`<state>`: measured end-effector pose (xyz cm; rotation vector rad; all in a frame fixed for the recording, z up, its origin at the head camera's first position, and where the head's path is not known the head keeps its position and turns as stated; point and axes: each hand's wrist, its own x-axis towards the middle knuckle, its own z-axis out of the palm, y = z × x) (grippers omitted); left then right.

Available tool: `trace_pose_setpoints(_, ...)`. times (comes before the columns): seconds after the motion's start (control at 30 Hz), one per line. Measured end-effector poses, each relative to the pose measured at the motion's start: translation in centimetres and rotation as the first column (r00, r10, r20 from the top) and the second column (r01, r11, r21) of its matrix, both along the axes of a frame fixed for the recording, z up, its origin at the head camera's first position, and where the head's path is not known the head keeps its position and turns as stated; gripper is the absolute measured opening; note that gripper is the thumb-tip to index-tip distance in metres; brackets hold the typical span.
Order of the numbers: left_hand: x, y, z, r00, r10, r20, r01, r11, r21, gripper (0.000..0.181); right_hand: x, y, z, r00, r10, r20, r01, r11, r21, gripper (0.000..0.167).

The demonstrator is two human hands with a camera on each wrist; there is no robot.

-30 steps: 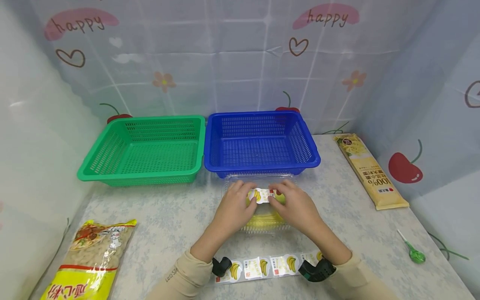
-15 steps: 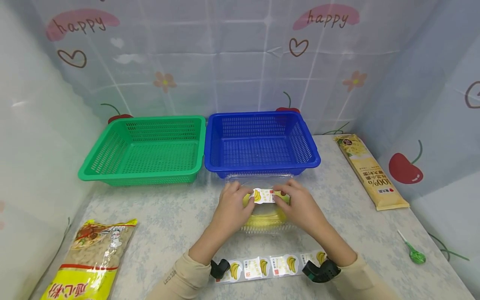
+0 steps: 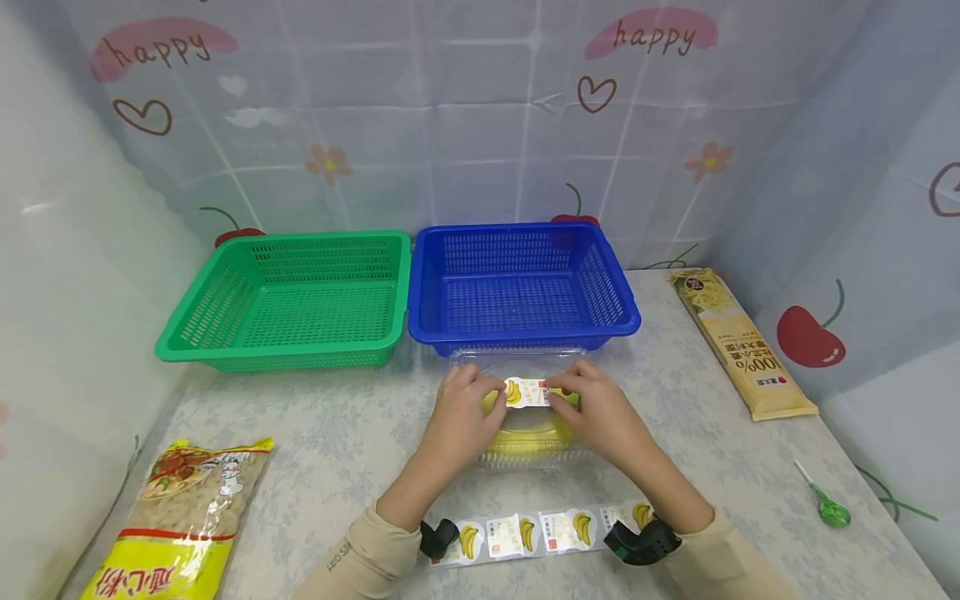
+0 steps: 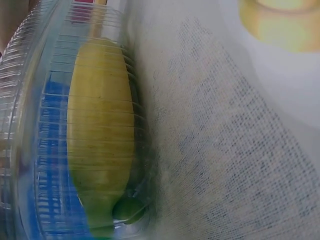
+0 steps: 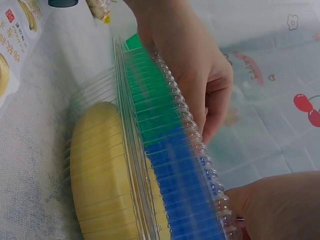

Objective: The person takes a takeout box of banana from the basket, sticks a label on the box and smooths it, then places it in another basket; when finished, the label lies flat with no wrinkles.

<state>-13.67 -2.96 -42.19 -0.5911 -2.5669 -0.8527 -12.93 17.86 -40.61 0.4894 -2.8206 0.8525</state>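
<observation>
My left hand and right hand face each other over a clear plastic clamshell box. Between them lies a white banana sticker at the lid, its left end pinched by the left thumb and forefinger, its right end by the right ones. Whether it sticks to the lid cannot be told. Through the ribbed wall a yellow banana shows in the left wrist view, beside a small green round thing. In the right wrist view the box's beaded rim runs past both hands.
A strip of banana stickers lies in front of the box, under the wrists. Behind stand a green basket and a blue basket. A pasta bag lies left; a noodle packet and green lollipop lie right.
The sticker has shifted very slightly with both hands, and the right hand has moved a little to the right. Over the last half second the hands stay nearly still.
</observation>
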Motion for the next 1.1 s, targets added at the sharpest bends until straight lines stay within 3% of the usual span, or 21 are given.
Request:
trace_pose_setpoints(0.37,-0.11,0.08,-0.09,1.000,0.006,-0.019,-0.007,1.000,-0.028,0.008,-0.03,-0.29,-0.34,0.999,-0.003,-0.049,0.004,0.999,0.033,0.016)
trace_pose_setpoints(0.57,-0.01,-0.02,-0.19,1.000,0.012,-0.028,-0.013,0.999,-0.036,0.008,0.20,-0.19,-0.37,0.999,-0.015,-0.047,0.016,1.000,0.006,0.011)
trace_pose_setpoints(1.1,0.19,-0.14,-0.43,0.999,0.021,-0.030,-0.019,0.998,0.064,0.006,0.28,-0.02,-0.36,0.999,-0.031,-0.015,0.030,0.999,-0.017,0.008)
